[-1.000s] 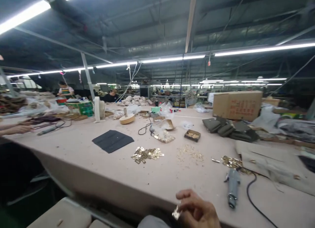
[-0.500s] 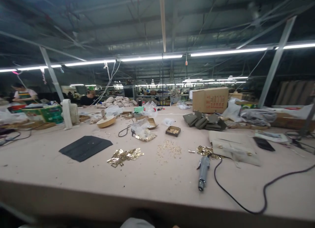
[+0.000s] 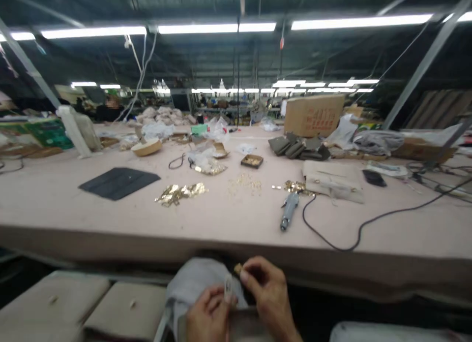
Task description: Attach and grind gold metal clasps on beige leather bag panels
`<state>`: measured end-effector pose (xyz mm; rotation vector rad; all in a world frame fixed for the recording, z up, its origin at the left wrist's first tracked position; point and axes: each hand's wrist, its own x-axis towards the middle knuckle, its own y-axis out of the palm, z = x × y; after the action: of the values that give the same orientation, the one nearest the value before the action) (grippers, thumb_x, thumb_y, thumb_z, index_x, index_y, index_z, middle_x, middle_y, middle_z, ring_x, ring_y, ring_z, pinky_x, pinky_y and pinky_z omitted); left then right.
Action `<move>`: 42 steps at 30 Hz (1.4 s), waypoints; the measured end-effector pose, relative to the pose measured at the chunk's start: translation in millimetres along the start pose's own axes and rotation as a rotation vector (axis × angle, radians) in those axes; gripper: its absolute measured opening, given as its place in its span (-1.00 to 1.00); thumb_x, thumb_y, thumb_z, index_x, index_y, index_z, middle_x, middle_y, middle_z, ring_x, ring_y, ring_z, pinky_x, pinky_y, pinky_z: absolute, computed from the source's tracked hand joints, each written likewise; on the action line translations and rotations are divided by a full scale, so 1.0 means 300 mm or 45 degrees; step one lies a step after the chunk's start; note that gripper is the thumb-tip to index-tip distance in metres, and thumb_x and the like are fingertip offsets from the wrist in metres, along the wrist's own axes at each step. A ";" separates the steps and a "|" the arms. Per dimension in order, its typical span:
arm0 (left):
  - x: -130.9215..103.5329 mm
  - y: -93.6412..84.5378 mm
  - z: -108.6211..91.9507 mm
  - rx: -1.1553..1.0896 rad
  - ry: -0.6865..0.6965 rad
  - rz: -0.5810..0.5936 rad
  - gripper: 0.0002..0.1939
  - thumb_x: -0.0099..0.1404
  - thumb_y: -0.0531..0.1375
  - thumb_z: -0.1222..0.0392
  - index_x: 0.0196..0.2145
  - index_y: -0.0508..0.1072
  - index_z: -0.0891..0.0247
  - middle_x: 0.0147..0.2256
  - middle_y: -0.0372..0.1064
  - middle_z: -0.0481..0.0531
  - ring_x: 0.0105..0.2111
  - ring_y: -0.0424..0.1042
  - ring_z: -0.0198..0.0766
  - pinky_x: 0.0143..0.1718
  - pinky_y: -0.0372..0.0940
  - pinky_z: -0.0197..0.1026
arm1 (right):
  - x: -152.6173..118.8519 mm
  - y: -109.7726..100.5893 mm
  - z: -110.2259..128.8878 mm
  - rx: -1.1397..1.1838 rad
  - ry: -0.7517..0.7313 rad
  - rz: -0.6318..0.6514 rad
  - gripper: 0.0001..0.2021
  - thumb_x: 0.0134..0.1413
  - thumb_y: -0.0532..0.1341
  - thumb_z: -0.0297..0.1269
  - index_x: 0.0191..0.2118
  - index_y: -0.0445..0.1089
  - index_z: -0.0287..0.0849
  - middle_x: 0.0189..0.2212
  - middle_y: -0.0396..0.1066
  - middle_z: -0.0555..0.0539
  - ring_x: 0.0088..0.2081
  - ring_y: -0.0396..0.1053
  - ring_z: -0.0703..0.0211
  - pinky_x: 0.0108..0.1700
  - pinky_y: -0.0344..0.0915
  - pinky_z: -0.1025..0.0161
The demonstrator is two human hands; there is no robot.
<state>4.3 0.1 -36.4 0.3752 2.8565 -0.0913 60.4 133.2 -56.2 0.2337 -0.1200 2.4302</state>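
Note:
Below the table edge, over my lap, my left hand (image 3: 208, 315) is closed, pinching a small pale rectangular fitting (image 3: 228, 285) upright between thumb and fingers. Close beside it, my right hand (image 3: 268, 295) pinches a small gold-coloured metal fitting (image 3: 238, 269) with thumb and forefinger. The two pieces are apart. Under both hands lies a grey-brown flat piece (image 3: 246, 323), mostly hidden. On the table are a pile of gold rectangular fittings (image 3: 180, 193), scattered tiny gold parts (image 3: 245, 183) and a grey electric screwdriver (image 3: 289, 211) with a black cord.
Beige bag pieces (image 3: 125, 307) lie low at the left. A beige bag (image 3: 334, 180), dark folded pieces (image 3: 298, 147) and a cardboard box (image 3: 313, 115) occupy the table's right side. A black sheet (image 3: 120, 182) and a small tray (image 3: 251, 161) of parts also lie there.
The view has tilted down, so the table sits higher in the picture. Both my hands, each with a small fitting, and the bag pieces at lower left have come into view.

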 end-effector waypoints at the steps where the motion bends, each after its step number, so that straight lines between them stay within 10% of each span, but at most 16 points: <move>1: 0.005 -0.002 0.025 -0.012 -0.030 0.031 -0.46 0.03 0.45 -0.25 -0.29 0.51 0.26 -0.47 0.55 0.02 -0.76 0.23 -0.40 -0.78 0.13 -0.34 | -0.004 -0.001 0.010 0.068 0.004 -0.009 -0.80 0.12 0.39 -0.11 -0.28 0.53 -0.14 -0.40 0.44 -0.05 -0.40 0.33 0.18 -0.35 0.31 0.29; 8: 0.012 -0.019 0.097 -0.256 -0.009 0.171 -0.60 0.11 0.44 -0.01 -0.27 0.43 0.32 -0.45 0.59 0.09 -0.81 0.20 -0.47 -0.83 0.06 -0.42 | -0.012 0.024 0.018 0.337 0.105 0.061 -0.62 0.15 0.39 -0.24 0.09 0.48 -0.10 -0.28 0.38 -0.02 -0.44 0.42 0.26 -0.37 0.44 0.28; 42: -0.007 -0.088 0.093 -0.183 0.140 0.378 -0.64 0.37 0.17 0.19 -0.01 0.62 0.41 -0.72 0.34 -0.10 -0.76 0.24 -0.41 -0.69 0.09 -0.41 | -0.049 0.107 0.054 -0.020 -0.007 0.194 -0.91 0.21 0.35 -0.25 -0.25 0.56 -0.15 -0.42 0.40 -0.02 -0.48 0.37 0.24 -0.42 0.37 0.28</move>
<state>6.3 -28.6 -62.0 0.7887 2.8536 0.1950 52.9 97.0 -44.1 0.2319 -0.1648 2.5794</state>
